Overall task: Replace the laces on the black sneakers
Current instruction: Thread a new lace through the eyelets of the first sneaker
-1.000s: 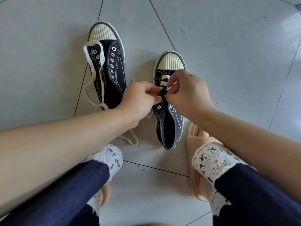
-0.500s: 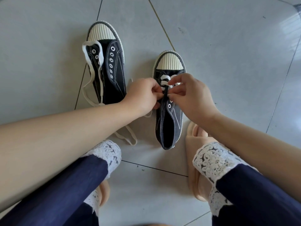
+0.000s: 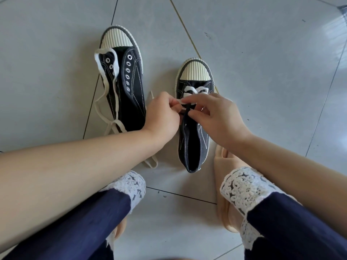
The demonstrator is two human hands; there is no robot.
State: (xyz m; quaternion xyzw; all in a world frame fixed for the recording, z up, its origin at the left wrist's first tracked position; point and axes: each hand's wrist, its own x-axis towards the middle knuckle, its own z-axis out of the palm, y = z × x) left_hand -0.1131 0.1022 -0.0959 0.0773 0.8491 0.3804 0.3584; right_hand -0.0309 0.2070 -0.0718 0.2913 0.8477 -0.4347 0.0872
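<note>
Bare floor lies open beyond and right of the laced sneaker. The left hand and right hand meet over its white lace, and a slipper flanks its heel. The narrow gap toward the unlaced sneaker is crossed by a loose lace.

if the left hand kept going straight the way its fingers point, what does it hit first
Most likely the right hand, whose fingers meet it over the right-side sneaker; the left hand pinches the white lace there. Depth is unclear.
</note>
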